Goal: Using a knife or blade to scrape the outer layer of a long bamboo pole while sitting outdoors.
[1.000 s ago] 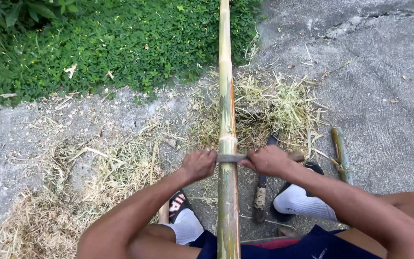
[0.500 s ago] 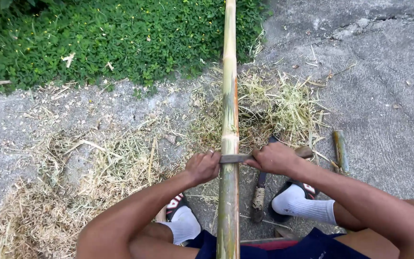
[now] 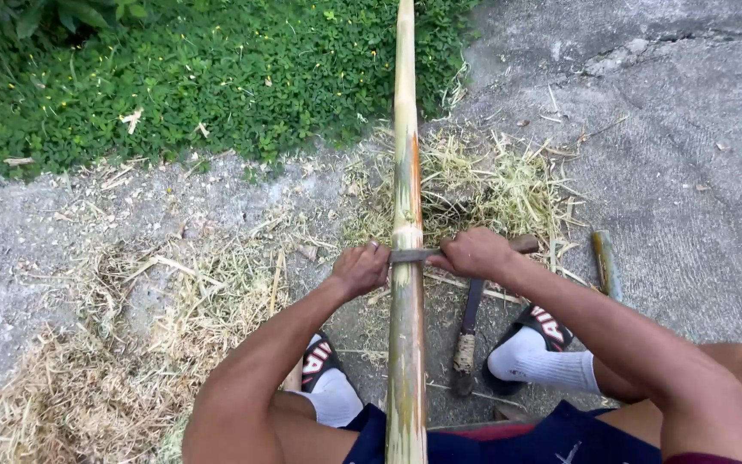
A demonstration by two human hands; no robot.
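Our left hand (image 3: 361, 270) is closed over the tip end of a flat blade (image 3: 412, 254), and our right hand (image 3: 472, 253) is clenched around the blade's wooden handle (image 3: 526, 244), which pokes out at three o'clock from the fist. The blade lies crosswise on a long bamboo pole (image 3: 405, 215), touching its upper face just below a node. The pole runs from six o'clock, between our knees, straight out to twelve o'clock and past the top edge; its skin shows pale, scraped stretches with green and an orange streak.

Under our right forearm a second knife with a wrapped grip (image 3: 467, 331) lies on the ground, beside our right foot in a white sock and sandal (image 3: 536, 342). Our left foot, dressed alike, sits at seven o'clock from the pole. A short green bamboo piece (image 3: 605, 263) lies at three o'clock, well apart. Dry shavings (image 3: 173, 292) spread over the concrete (image 3: 689, 172) at nine o'clock, and green ground cover (image 3: 216, 77) fills the eleven o'clock corner.
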